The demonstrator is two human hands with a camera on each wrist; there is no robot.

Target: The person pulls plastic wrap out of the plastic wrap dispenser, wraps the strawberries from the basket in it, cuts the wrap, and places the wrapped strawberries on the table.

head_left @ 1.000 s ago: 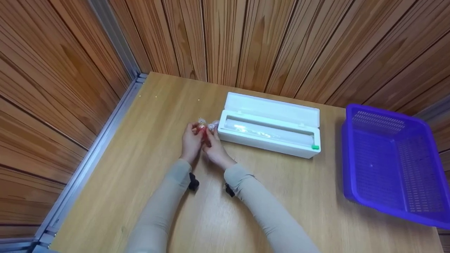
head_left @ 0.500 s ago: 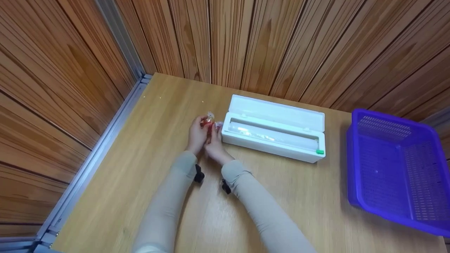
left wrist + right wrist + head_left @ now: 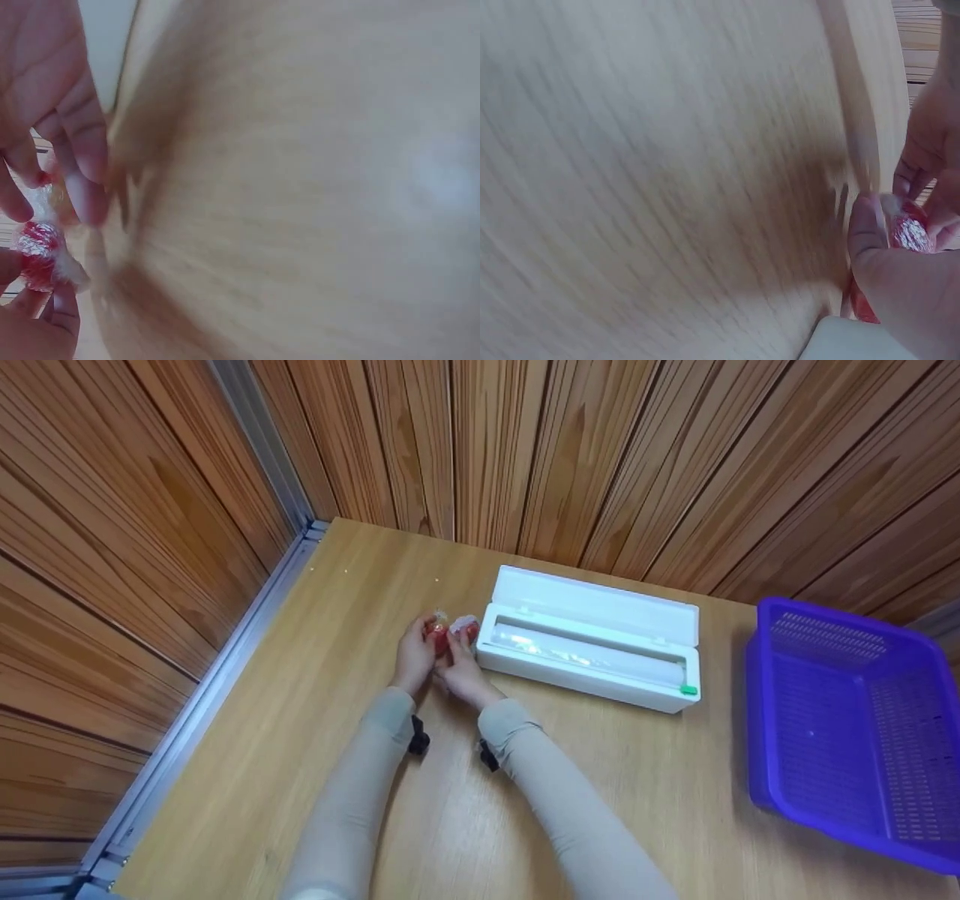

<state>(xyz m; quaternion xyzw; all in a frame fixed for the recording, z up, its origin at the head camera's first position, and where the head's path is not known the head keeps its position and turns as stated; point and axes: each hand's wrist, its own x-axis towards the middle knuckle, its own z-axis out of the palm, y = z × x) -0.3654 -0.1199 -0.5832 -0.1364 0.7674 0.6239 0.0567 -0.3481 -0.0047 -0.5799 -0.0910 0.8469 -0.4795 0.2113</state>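
Note:
A small red rounded thing wrapped in clear film [image 3: 440, 640] is between my two hands, left of the white box. My left hand [image 3: 414, 656] grips its left side. From the right, my right hand [image 3: 463, 675] pinches at the same piece with its fingertips. The film is bunched and glossy on this piece in the left wrist view [image 3: 41, 255]. Beside the right fingers, close to the box's left end, is a second red film-wrapped thing [image 3: 466, 628]. In the right wrist view my right hand [image 3: 915, 292] partly hides it.
The white cling film dispenser [image 3: 592, 660] has its lid up and a film roll [image 3: 589, 646] inside, with a green slider [image 3: 688, 690] at its right end. A purple plastic basket [image 3: 766, 720] stands at the right. Wooden panels [image 3: 525, 450] wall the table's back and left.
Both hands stay close together, turning the wrapped piece. The left hand rose slightly, then came back down. More red of the second piece shows now. The whole head view shifted slightly.

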